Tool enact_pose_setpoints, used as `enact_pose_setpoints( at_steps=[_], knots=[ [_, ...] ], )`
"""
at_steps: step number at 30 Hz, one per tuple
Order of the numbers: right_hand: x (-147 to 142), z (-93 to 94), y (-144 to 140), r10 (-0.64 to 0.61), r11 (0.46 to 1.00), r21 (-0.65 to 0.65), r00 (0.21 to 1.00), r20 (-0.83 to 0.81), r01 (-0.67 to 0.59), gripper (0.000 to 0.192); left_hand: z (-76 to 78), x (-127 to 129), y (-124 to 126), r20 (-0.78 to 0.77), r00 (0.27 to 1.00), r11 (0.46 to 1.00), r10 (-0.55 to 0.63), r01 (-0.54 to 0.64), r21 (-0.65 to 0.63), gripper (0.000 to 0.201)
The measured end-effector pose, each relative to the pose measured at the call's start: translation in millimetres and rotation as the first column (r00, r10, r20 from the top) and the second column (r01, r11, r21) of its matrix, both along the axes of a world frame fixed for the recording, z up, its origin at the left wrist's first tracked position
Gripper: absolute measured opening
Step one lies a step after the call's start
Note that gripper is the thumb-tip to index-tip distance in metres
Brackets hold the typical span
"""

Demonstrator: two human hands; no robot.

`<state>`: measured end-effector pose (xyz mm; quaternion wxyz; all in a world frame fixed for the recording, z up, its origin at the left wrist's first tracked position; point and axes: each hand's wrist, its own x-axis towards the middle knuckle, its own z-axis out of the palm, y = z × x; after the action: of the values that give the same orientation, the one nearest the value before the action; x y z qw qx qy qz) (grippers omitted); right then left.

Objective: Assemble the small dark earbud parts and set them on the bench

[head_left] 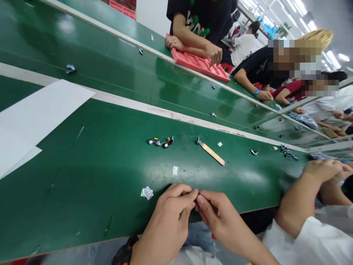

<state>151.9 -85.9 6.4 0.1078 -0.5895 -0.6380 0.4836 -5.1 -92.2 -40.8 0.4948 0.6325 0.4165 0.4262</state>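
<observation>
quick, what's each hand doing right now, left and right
Left hand: fingers pinched shut against the right; anything held is hidden.
Right hand: fingers pinched shut at the same spot; contents cannot be told.

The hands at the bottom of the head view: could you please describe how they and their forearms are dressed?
Both are bare: no gloves, no rings that show. The left hand has a dark band at the wrist, cut off by the frame edge, so I cannot tell whether it is a watch or a strap. The right hand has a bare forearm with no sleeve in view.
</observation>
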Motion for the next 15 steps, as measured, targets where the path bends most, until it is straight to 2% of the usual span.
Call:
enact_pose_setpoints(
  at_steps=[4, 8, 11, 15],
  knots=[
    [-6, -2.5, 0, 0.091, 0.992, 0.069, 0.978, 0.188, -0.105, 0.032, 3.8, 1, -5, -0.245, 0.969, 0.999, -0.029, 0.024, -0.024, 0.032],
    [-19, 3.5, 0, 0.183, 0.967, 0.093, 0.898, 0.400, -0.238, 0.025, 7.0, 0, -8, -0.290, 0.955, 0.994, -0.069, 0.043, -0.096, 0.032],
    [-33, 11.5, 2, 0.245, 0.954, -0.004, 0.775, 0.582, -0.299, 0.024, 6.7, 0, -12, -0.258, 0.963, 0.990, -0.072, 0.037, -0.139, 0.035],
    [-57, 21.4, 8, 0.319, 0.942, -0.178, 0.603, 0.731, -0.283, 0.026, 1.5, 2, -19, -0.182, 0.983, 0.987, -0.030, 0.000, -0.162, 0.037]
  ],
)
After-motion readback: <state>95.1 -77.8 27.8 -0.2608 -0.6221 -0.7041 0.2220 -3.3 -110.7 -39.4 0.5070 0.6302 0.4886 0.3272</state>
